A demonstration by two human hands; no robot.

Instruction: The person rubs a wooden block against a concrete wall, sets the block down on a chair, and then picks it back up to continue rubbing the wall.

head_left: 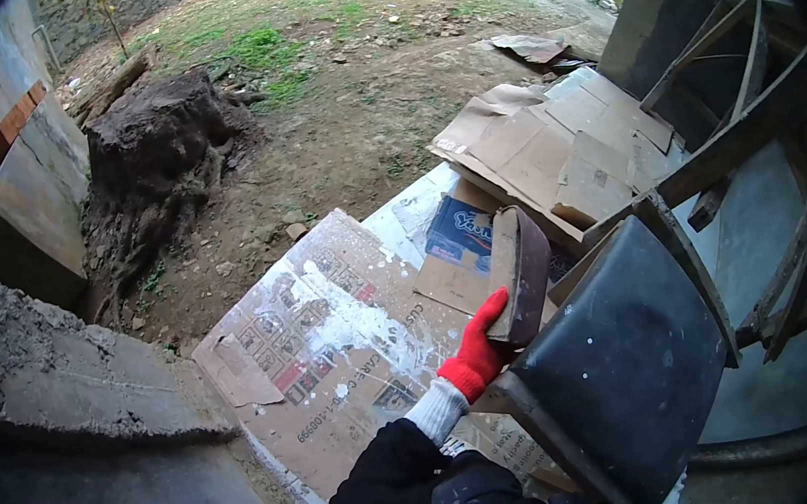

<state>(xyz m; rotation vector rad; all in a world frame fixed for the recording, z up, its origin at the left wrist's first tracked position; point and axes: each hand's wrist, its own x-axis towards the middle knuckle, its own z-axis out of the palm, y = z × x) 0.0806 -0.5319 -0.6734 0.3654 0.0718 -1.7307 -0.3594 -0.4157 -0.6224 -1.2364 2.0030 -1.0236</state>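
My left hand [478, 349], in a red glove with a white cuff, is closed on the lower end of a padded chair backrest [525, 272]. The backrest has a worn tan face and dark maroon covering. Close beside the hand is a black padded chair seat [623, 356] with a wooden edge, tilted toward me and speckled with pale spots. Beyond the seat, curved wooden frame pieces [757, 98] rise at the right. My right hand is out of sight.
Paint-splashed flattened cardboard [330, 311] covers the floor, and more cardboard [566, 136] lies farther back by a blue printed box [461, 230]. A rough concrete ledge [65, 364] borders the left, with a tree stump [164, 145] on the dirt ground beyond.
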